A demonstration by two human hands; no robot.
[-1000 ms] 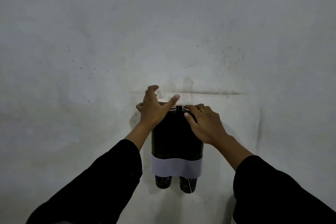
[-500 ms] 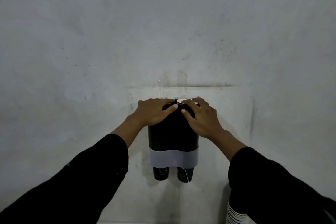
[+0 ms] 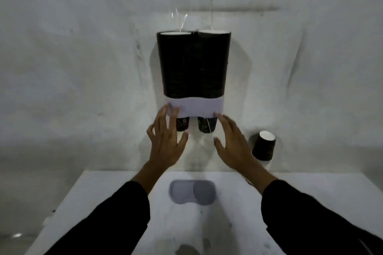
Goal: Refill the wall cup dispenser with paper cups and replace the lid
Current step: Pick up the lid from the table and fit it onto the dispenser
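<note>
A wall cup dispenser (image 3: 193, 64) hangs on the wall: two dark tubes side by side, packed with black paper cups, white rims showing at the top. A white band (image 3: 199, 106) wraps its lower end, and two cup bottoms (image 3: 205, 125) poke out beneath. The grey double-oval lid (image 3: 192, 192) lies flat on the white table. My left hand (image 3: 165, 138) and my right hand (image 3: 233, 141) hover spread just below the band, holding nothing. The left fingertips overlap the band's lower left corner.
A short stack of black paper cups (image 3: 264, 147), leaning left, stands on the table against the wall at the right. The white table (image 3: 310, 203) runs below the dispenser to the wall. A dark smudge (image 3: 186, 249) marks its front part.
Both hands have left the dispenser's top and dropped below its white band, fingers now spread. The view has tilted down, bringing the table, the lid and the spare cup stack into sight.
</note>
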